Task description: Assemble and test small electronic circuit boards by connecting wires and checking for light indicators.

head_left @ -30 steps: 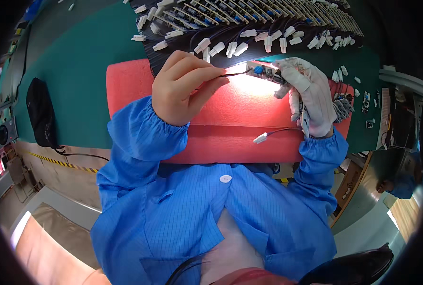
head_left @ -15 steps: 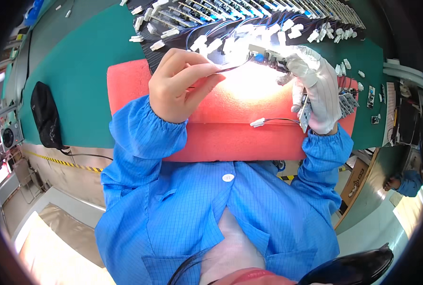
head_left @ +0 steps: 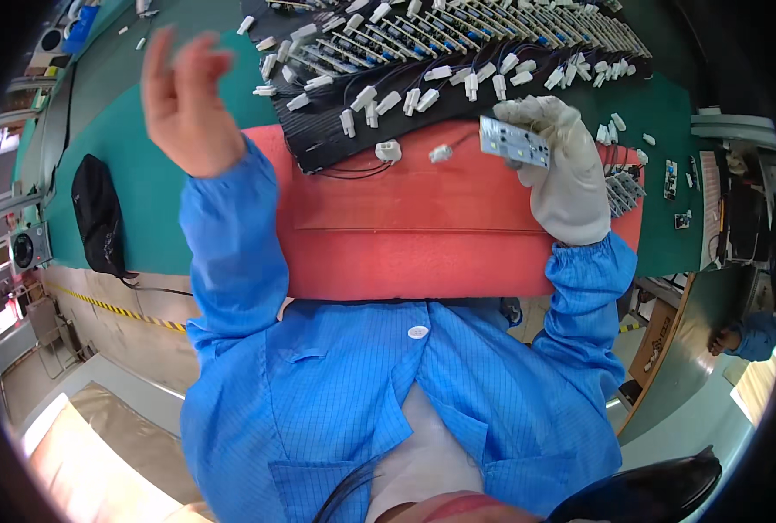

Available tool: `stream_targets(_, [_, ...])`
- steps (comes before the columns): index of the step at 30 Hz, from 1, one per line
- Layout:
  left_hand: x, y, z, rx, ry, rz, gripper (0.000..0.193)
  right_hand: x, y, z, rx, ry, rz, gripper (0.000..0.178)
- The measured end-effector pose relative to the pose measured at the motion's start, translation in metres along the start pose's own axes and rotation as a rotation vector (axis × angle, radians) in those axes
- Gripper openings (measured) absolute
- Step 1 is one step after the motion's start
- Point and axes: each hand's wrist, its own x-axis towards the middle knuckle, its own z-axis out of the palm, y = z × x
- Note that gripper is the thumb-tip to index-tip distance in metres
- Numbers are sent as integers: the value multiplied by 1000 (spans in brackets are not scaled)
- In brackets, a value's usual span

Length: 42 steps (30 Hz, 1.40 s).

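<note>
1. Fingers of the gloved right hand (head_left: 566, 179) grip one end of a flat, pale circuit board (head_left: 514, 142), tilted above the foam block (head_left: 414, 266). Slack knit fabric could dull the grip and let the smooth board slip.
2. Beside it, a wire leads to a small plastic plug (head_left: 441, 154); a snag there could strain the joint.
3. Bare and raised, the left hand (head_left: 194, 122) has its fingers parted; it looks empty, though blur makes that uncertain.
4. Farther out, thin boards (head_left: 457, 37) stand in slanted rows on a ridged black mat (head_left: 314, 144); a careless sleeve could topple them or tangle their boxy white plugs (head_left: 364, 97).
</note>
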Motion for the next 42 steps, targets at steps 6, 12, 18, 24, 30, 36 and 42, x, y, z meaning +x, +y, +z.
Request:
stream_targets(6, [-77,-5,27,615,-993,385,30,0,2,0,5,-122,11,32])
stream_targets(12, [-75,0,21,348,-858,-111,16,6,-5,21,-16,107,82,34])
stream_targets(18, [-75,2,17,338,-790,-255,14,3,-3,22,-297,95,75,36])
stream_targets(24, [-72,2,9,454,-818,-60,15,3,2,16,-444,70,-172,46])
stream_targets(30, [-68,2,8,480,-870,-3,16,1,0,18,-376,80,-105,48])
stream_targets(36, [-71,0,7,473,-879,68,16,1,-2,16,-435,89,-98,47])
stream_targets(42, [-74,-3,4,448,-859,-25,18,2,-1,17,-347,101,-89,44])
